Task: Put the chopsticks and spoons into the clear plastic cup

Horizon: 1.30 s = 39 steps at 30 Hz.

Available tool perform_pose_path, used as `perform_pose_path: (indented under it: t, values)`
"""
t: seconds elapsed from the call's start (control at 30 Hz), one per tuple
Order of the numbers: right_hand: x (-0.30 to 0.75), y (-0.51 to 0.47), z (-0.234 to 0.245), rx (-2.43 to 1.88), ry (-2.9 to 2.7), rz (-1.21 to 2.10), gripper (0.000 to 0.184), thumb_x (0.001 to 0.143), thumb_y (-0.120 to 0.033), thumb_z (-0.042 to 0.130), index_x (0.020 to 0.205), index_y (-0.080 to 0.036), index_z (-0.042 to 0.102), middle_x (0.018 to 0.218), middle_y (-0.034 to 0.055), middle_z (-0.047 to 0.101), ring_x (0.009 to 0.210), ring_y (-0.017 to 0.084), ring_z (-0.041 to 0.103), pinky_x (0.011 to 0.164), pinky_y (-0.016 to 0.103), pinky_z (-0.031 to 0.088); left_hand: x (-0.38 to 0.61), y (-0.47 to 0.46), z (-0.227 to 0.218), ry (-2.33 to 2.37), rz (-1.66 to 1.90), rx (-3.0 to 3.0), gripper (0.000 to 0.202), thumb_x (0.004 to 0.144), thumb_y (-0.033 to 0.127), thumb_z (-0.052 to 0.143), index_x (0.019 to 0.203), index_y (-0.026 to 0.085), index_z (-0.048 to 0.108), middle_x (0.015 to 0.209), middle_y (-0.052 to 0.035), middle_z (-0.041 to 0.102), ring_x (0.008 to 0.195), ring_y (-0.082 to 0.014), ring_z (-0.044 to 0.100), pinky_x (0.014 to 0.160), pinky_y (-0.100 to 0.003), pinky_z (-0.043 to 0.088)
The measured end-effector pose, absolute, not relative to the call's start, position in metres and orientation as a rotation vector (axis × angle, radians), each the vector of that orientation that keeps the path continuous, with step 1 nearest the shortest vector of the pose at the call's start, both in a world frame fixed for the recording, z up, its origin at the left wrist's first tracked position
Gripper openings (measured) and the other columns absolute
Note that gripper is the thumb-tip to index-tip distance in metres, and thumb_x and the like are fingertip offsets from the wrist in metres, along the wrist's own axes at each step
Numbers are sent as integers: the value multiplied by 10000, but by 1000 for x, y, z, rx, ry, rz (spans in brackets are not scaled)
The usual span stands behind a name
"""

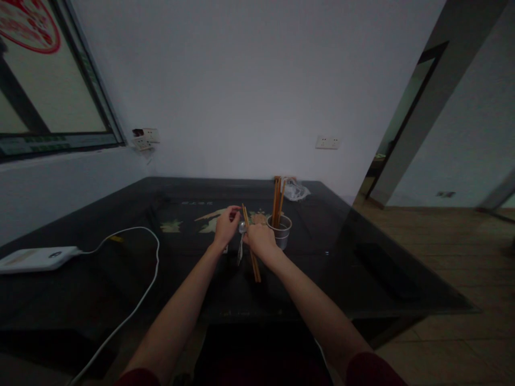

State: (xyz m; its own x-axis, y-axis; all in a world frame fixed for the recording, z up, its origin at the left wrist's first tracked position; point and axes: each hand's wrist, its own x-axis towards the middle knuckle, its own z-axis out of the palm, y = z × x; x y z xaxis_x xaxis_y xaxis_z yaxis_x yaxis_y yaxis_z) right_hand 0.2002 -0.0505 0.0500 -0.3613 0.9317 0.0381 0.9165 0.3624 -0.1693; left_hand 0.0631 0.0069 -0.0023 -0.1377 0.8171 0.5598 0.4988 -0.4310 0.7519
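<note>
My right hand (260, 238) is closed around a pair of wooden chopsticks (255, 265), which slant with their lower ends toward me. Just left of them, my left hand (227, 225) has its fingers bent and apart, with nothing visible in its grasp. Between both hands is a metal spoon (242, 228), bowl end away from me; whether it lies on the table or touches my right fingers I cannot tell. Directly right of my right hand stands a metal cup (283, 240) with several more chopsticks (277, 201) upright in it.
The dark glossy table (322, 284) has a printed pattern. A white power bank (40, 259) with a white cable (157, 252) is at the left. A clear plastic bag (295, 190) sits at the back edge, and a black flat object (386, 269) at the right.
</note>
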Motion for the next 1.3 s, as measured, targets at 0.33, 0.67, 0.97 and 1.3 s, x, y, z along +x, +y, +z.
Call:
perform_pose_path:
  t: [0.33,0.67,0.97,1.3]
  values:
    - [300,-81,63,-1434,-1958,65,253,811,-367,508,624,-200,541,597,16,606,536,138,543,525,228,323,87,-3,-1,1329,1490,1790,219,831,288,494,980,168,600,813,-34,652,742,-147,621,692,-255,478]
    - [337,-76,28,-1339,-1685,5,268,826,-386,493,639,-195,506,550,-21,535,506,111,507,538,211,336,115,-9,-14,1056,1234,1728,639,647,198,727,1234,186,473,1271,-140,533,1125,-217,539,864,-336,487]
    - [344,-78,9,-1380,-1689,-56,240,831,-360,505,658,-194,524,581,-12,574,518,115,535,536,214,349,132,-8,-10,1069,1147,1638,911,557,302,820,1347,172,385,1390,-184,421,1254,-286,436,1037,-447,360]
    - [348,-88,4,-1370,-1662,11,223,827,-385,529,700,-203,549,583,-5,610,515,131,575,530,214,396,150,-8,-21,920,1185,1578,912,550,285,831,1326,153,371,1316,-167,494,1194,-274,492,1034,-443,362]
